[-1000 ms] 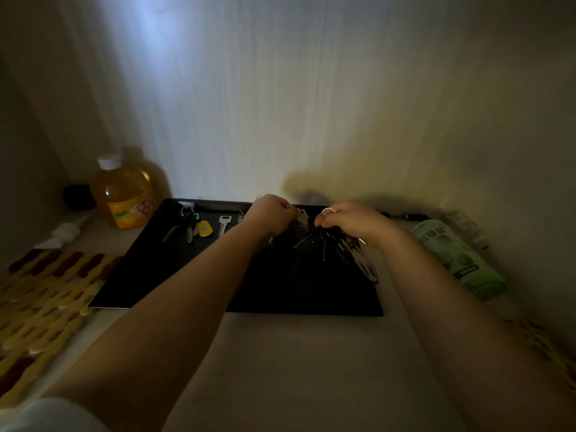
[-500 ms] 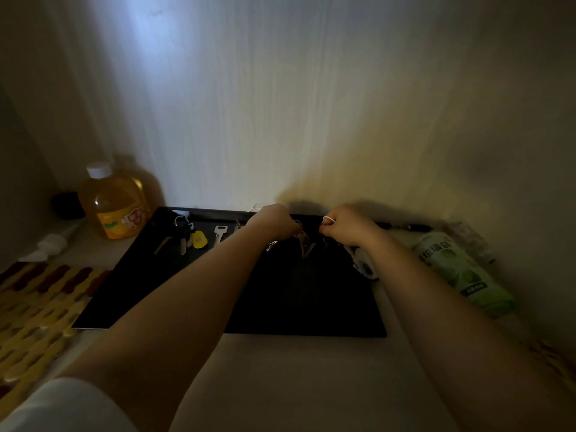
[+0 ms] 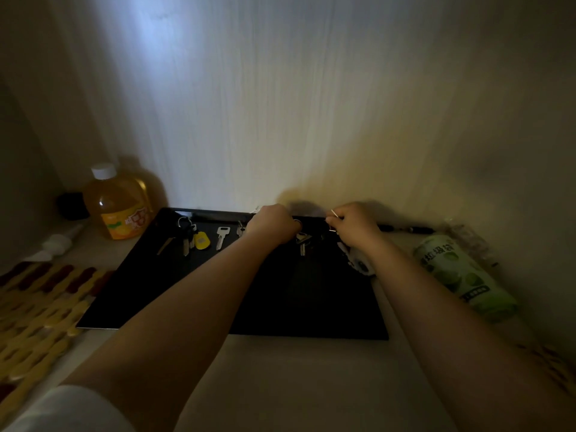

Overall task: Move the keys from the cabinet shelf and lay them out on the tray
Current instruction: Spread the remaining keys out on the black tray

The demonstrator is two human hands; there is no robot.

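Observation:
A black tray [image 3: 149, 291] lies on the dim cabinet shelf. Along its far edge lie a brass key [image 3: 165, 245], a dark key bunch [image 3: 185, 233] with a yellow tag [image 3: 201, 240], and a single silver key [image 3: 221, 236]. Both my hands are over the tray's far middle. My left hand [image 3: 272, 224] is closed on a key ring, with silver keys [image 3: 302, 243] hanging below it. My right hand [image 3: 353, 226] pinches a thin ring of the same bunch. A pale fob [image 3: 358, 263] lies under my right wrist.
An orange juice bottle [image 3: 120, 207] stands at the back left beside a small white bottle [image 3: 57, 243]. A red and yellow woven mat [image 3: 34, 304] covers the left shelf. A green roll of bags [image 3: 461, 272] lies at the right. A dark pen [image 3: 405, 228] rests by the back wall.
Both hands have moved a little farther back over the tray with the key bunch. The keys hanging between them have drawn together.

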